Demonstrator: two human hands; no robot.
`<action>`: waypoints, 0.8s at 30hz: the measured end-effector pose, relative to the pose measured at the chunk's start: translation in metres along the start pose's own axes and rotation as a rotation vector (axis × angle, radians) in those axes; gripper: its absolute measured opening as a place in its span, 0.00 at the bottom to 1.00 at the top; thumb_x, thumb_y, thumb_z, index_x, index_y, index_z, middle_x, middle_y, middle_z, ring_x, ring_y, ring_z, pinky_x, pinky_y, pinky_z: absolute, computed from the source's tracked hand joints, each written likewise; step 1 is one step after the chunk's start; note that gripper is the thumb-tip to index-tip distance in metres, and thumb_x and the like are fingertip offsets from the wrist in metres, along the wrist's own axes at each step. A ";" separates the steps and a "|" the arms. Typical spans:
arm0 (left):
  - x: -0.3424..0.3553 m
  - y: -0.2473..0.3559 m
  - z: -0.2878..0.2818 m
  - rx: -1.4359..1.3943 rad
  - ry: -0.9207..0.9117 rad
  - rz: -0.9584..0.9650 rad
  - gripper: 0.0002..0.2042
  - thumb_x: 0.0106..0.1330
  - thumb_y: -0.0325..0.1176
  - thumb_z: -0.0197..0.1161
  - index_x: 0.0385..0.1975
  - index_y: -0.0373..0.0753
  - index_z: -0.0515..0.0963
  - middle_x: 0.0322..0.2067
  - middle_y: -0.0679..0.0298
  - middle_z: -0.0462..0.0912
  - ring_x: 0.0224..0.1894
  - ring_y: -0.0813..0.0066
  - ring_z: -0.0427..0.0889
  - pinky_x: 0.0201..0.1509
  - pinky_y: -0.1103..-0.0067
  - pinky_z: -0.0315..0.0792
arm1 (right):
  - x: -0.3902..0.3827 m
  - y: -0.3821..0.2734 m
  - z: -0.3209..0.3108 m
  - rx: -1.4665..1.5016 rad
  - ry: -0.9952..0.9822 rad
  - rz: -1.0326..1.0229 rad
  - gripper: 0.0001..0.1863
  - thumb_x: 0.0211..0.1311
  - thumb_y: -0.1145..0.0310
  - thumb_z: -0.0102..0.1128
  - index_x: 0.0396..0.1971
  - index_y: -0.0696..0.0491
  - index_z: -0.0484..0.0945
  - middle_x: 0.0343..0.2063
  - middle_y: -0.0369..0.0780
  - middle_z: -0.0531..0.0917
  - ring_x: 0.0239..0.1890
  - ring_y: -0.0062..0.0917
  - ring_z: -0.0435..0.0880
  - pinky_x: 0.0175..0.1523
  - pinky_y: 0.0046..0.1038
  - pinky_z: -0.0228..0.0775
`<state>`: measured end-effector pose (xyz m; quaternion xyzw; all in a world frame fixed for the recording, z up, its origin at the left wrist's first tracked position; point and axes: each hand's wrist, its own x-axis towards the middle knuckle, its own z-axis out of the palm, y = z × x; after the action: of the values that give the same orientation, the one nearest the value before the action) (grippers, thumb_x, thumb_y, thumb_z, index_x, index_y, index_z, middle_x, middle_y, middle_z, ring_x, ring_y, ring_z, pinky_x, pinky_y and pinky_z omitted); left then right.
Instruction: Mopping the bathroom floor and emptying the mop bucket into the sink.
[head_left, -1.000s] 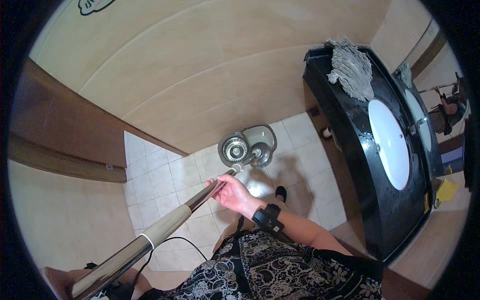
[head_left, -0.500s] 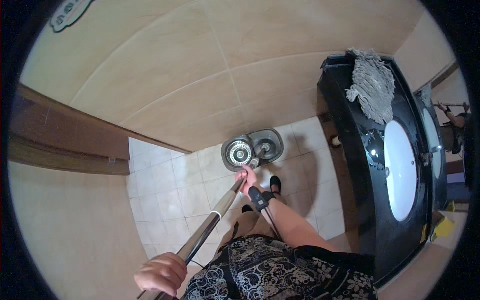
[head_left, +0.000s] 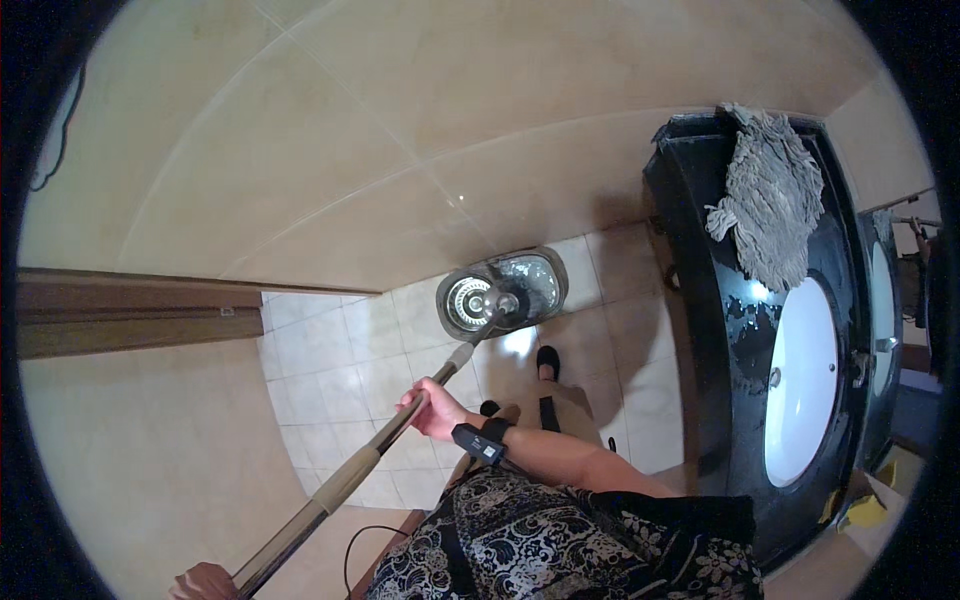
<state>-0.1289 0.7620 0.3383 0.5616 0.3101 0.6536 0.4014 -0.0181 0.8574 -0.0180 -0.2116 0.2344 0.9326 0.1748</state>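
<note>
A long metal mop handle (head_left: 352,468) runs slantwise from the lower left towards the bucket. My left hand (head_left: 203,583), partly cut off by the lower edge, is closed on its upper end. Farther down the pole, my right hand (head_left: 432,410) wraps round it. The pole's lower end has a small round head (head_left: 500,301) without strands, seen over the middle of a two-part mop bucket (head_left: 560,302) on the floor. The bucket's left part holds a metal spin basket (head_left: 466,302); its right part holds water. I cannot tell whether the head touches the bucket.
At right runs a black counter (head_left: 700,300) with a white oval basin (head_left: 800,400). A grey string mop head (head_left: 772,195) lies on its far end. Beyond the bucket stands a beige wall (head_left: 560,150). A brown door frame (head_left: 140,318) is at left. My shoe (head_left: 547,362) is near the bucket.
The mop handle has been drawn up and leftwards; its head left the bucket's right part for the middle. Both hands moved left and nearer me, still gripping. The water now looks stirred.
</note>
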 end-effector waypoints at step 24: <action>-0.038 -0.038 -0.123 -0.023 -0.177 -0.330 0.19 0.55 0.39 0.55 0.05 0.40 0.63 0.04 0.62 0.68 0.06 0.73 0.69 0.10 0.77 0.69 | 0.095 -0.011 -0.049 0.120 0.330 -0.404 0.08 0.53 0.71 0.39 0.16 0.54 0.60 0.13 0.38 0.65 0.19 0.28 0.67 0.30 0.31 0.66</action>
<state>-0.2412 0.7529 0.2661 0.5539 0.3542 0.5302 0.5354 -0.0788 0.8631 -0.1062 -0.3924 0.2675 0.8162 0.3291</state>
